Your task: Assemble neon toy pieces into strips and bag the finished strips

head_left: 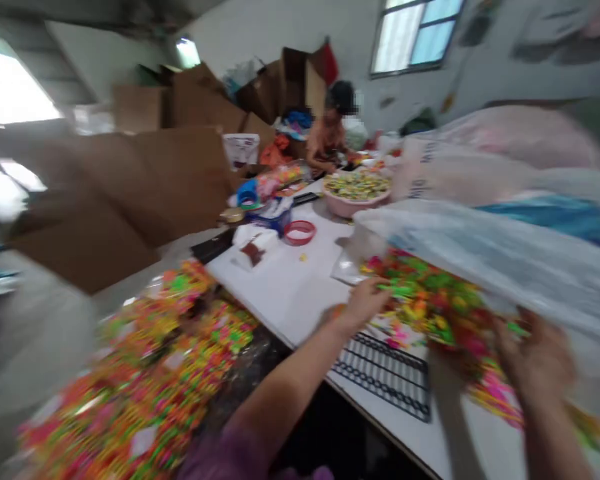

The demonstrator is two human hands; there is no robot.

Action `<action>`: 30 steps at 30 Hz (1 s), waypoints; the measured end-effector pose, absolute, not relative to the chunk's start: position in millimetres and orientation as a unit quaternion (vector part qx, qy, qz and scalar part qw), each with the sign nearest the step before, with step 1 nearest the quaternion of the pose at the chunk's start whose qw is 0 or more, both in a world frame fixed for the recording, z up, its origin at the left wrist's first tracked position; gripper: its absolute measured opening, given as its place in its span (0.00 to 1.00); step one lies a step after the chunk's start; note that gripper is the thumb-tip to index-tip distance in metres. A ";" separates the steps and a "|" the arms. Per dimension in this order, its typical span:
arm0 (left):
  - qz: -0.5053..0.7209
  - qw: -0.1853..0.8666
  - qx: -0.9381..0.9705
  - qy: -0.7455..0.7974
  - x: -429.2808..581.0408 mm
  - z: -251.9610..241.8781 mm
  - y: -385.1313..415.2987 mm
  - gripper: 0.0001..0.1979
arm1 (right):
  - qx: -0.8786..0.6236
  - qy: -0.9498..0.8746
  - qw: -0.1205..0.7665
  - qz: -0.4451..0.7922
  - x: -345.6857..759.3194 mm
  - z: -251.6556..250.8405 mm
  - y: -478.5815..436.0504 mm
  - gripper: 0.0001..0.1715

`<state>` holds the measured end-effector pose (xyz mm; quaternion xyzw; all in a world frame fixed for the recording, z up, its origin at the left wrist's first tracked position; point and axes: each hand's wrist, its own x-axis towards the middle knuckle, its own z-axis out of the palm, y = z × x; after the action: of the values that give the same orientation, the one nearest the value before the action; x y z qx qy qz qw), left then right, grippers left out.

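To the left of the black rack [386, 375], and nearest, lie clear bags of colourful pieces [180, 380]; the plastic presumably keeps each lot together. The rack lies flat at the near edge of the white table [290, 300], probably for easy reach.

Right of the rack, the right hand [543, 363] is part-spread with fingers curved against the heap of bright pieces [425, 300]; blur hides whether it grips any. The left hand [365, 305], just beyond the rack, has its fingers drawn narrow at the heap's other side; I cannot tell if a piece is pinched. The heap itself sits behind the rack, between both hands, which likely stops it spreading. A translucent plastic bag [485, 253] drapes over its far side, perhaps its container.

Farther beyond the rack stand a red ring-shaped dish [300, 233] and a pink basin [347, 208], whose raised wall likely contains its small pieces. Past them a co-worker [327, 137] bends over the table, well apart.
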<state>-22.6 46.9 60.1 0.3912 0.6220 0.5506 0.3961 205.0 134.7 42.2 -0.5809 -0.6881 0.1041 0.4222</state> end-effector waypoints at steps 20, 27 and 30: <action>0.458 0.224 0.527 0.680 -10.9 44.9 -18.9 0.25 | -0.468 -0.854 0.190 0.123 129.9 44.1 25.7 0.12; 0.369 0.130 0.560 0.730 -11.8 44.4 -37.1 0.27 | -0.474 -0.838 0.224 0.155 126.0 34.0 17.6 0.10; 0.401 0.142 0.551 0.718 -46.1 53.1 -51.1 0.26 | -0.459 -0.809 0.261 0.259 128.7 23.3 18.2 0.09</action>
<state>-46.1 -51.1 53.1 0.5509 0.7178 0.4012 0.1423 128.7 18.2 23.3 -0.4592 -0.8087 0.2589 0.2610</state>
